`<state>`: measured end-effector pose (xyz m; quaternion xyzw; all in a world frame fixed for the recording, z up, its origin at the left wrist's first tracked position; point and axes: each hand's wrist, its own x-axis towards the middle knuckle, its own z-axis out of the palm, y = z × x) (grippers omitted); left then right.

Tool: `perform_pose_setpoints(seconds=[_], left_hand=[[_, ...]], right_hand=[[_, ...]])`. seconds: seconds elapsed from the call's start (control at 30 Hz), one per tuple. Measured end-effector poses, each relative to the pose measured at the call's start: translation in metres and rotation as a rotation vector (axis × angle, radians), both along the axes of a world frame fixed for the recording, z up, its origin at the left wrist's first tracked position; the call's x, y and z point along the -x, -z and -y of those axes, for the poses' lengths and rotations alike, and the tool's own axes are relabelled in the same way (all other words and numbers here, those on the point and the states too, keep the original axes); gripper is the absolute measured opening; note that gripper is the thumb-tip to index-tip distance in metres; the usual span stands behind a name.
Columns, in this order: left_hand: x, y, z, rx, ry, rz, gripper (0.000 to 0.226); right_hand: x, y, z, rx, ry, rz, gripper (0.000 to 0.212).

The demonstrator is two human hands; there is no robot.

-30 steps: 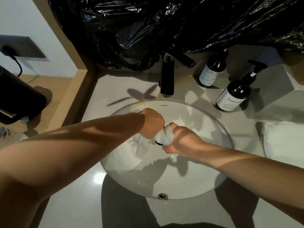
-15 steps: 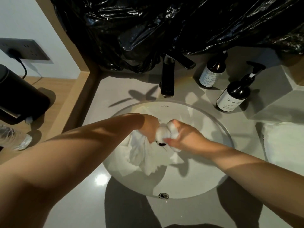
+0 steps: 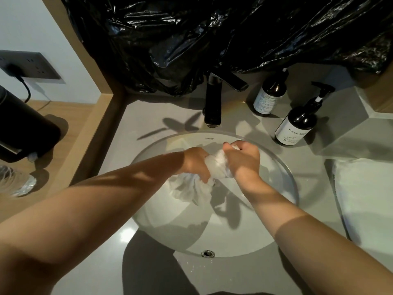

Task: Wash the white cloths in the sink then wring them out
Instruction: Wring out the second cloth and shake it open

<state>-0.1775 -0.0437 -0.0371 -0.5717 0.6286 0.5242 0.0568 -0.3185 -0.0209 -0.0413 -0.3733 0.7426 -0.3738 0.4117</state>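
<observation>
- Hands first: left hand (image 3: 194,162) and right hand (image 3: 242,160) are both fisted tight round the same white cloth (image 3: 219,166), knuckles nearly touching. The cloth is bunched into a fat wad between them, over the middle of the basin.
- Black plastic sheeting (image 3: 212,28) covers the whole wall behind. Not my problem, just dark.
- Grey counter (image 3: 148,120) looks glossy, so I'd guess any drips there will spread.
- Sink (image 3: 276,209): round white bowl, and the cloth is held above it rather than lying in it. From here I'd keep it low and centred so the water falls inside.
- Another white folded cloth (image 3: 365,199) sits on the counter to the right. Can't tell if it's washed.
- The loose tail of the cloth hangs fanned out below my left fist. I reckon the trick is twisting the fists opposite ways, then regripping lower to squeeze that tail too.
- Faucet (image 3: 212,105): no stream visible.
- Pump bottle (image 3: 295,126) and a second bottle (image 3: 269,96) stand near my right elbow's swing, so I'd keep that tucked.
</observation>
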Motion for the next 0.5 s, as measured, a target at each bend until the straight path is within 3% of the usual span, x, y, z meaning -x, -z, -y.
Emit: perform_pose_setpoints(seconds=[0.1,0.3,0.43,0.5], left_hand=[[-0.005,0.008,-0.004,-0.129,-0.145,-0.223,0.065],[0.000,0.017,-0.021,-0.515,-0.261,-0.724,0.025],[0.004,0.027,-0.027,-0.673,-0.344,-0.861,0.039],[0.007,0.034,-0.030,-0.751,-0.401,-0.943,0.051]], right_hand=[[-0.003,-0.008,0.007,0.164,0.024,-0.031,0.036],[-0.002,-0.013,0.018,0.262,0.018,0.043,0.036],[-0.002,-0.010,0.020,0.257,0.049,0.118,0.027],[0.000,-0.007,0.022,0.240,0.068,0.177,0.033]])
